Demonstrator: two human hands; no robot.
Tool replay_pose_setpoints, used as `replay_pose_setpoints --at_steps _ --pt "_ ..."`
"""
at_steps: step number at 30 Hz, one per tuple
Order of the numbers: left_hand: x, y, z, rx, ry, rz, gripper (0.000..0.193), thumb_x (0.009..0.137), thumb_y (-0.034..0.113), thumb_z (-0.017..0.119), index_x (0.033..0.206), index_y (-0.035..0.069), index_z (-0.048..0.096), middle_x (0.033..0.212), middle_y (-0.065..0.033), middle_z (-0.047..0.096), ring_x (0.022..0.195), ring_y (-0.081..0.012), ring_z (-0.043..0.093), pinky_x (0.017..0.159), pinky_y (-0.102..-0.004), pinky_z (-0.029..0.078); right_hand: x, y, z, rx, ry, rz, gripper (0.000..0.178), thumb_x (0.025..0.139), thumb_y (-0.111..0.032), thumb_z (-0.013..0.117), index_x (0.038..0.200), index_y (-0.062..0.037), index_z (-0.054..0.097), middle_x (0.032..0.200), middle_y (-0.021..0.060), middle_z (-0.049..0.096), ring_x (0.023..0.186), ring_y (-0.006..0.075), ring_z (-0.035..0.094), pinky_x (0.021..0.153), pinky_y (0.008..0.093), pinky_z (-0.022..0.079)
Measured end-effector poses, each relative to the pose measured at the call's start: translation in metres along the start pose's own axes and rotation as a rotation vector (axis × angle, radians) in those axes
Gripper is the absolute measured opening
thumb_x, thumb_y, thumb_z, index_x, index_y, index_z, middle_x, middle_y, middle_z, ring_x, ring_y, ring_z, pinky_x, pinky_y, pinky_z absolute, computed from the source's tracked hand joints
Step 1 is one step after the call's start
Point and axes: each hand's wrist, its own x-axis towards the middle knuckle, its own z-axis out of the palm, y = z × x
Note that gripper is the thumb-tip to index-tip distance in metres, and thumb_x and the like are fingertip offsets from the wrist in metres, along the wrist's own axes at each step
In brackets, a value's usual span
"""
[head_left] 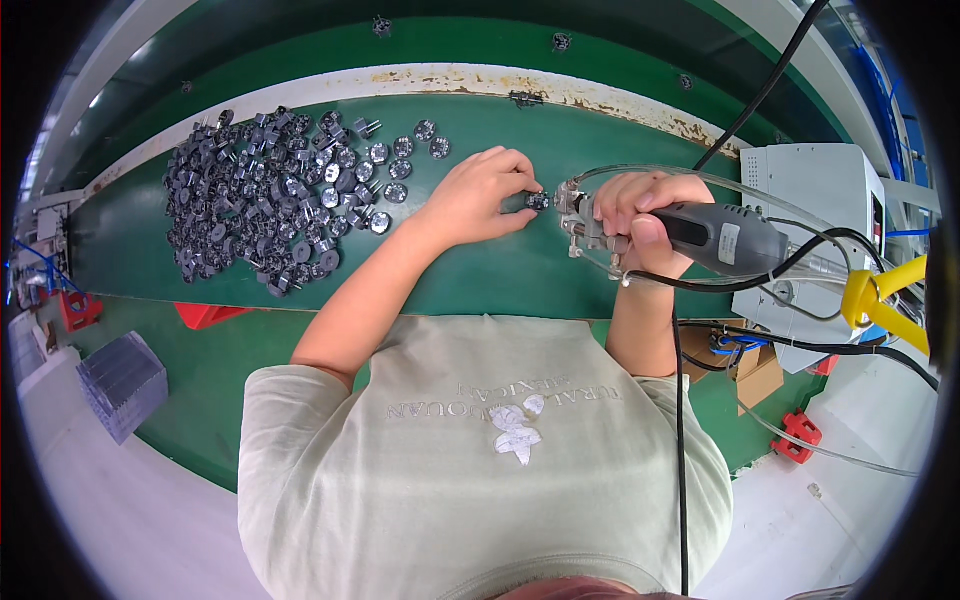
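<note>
Part (538, 201), dark and round, is what I watch from my place in the room, by the head view. It sits above the tabletop (480, 285), pinched in the left hand (487, 195), between the thumb and the fingers (518, 180), which are closed on its two opposite sides. Just beside it is the nose of a tool (735, 240); whether they touch, I cannot tell. The right hand (655, 210) is clamped around the front of this tool, with the thumb bent over it. A clear hose (800, 204) and a black cable (765, 279) run near the tool.

More such pieces lie in a heap (250, 210), to the left of the left forearm. Some of them show thin pins, so I suppose the held one has pins too. I judge it light and hard, with a stiff body which squeezing will not deform. Its surface has some shine, so it may slip a little. The pins look the most fragile, easily bent. Better, I think, to take it by the round side wall, with fingertips away from the pins.
</note>
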Motion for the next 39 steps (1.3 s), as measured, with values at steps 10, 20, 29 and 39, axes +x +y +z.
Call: replay_pose_setpoints --at_steps 10,20,29,39 --pt "0.000 0.000 -0.002 -0.006 -0.017 -0.007 0.028 0.073 0.015 0.080 0.099 0.006 0.073 0.102 -0.0049 0.064 0.096 -0.0262 0.061 0.083 -0.0379 0.051 0.000 0.000 -0.002 -0.021 -0.026 -0.017 0.030 0.085 -0.001 0.079 0.099 -0.0022 0.054 0.070 0.0073 0.060 0.061 0.0190 0.059 0.058 0.0345 0.053" --pt "-0.002 0.000 -0.001 0.010 -0.014 0.021 0.028 0.074 0.018 0.081 0.098 0.007 0.073 0.103 -0.0041 0.064 0.096 -0.0261 0.061 0.084 -0.0384 0.049 0.002 0.001 0.007 -0.093 -0.043 0.031 0.026 0.081 0.006 0.076 0.094 -0.0006 0.055 0.070 0.0081 0.061 0.059 0.0173 0.058 0.058 0.0318 0.051" --pt "-0.001 0.002 -0.001 0.048 -0.037 0.028 0.024 0.077 0.022 0.080 0.096 0.008 0.074 0.101 -0.0008 0.063 0.098 -0.0242 0.059 0.088 -0.0389 0.049 0.002 0.011 0.013 -0.259 -0.017 0.087 0.025 0.079 0.009 0.074 0.090 -0.0022 0.054 0.071 0.0067 0.064 0.061 0.0078 0.057 0.051 0.0223 0.044" --pt "-0.003 0.000 0.000 0.023 -0.016 -0.024 0.026 0.076 0.021 0.081 0.097 0.008 0.075 0.103 -0.0031 0.065 0.101 -0.0250 0.061 0.089 -0.0383 0.049 0.007 -0.031 0.016 -0.052 -0.112 -0.004 0.023 0.084 0.004 0.073 0.093 -0.0015 0.052 0.068 0.0086 0.059 0.060 0.0183 0.057 0.059 0.0341 0.051"
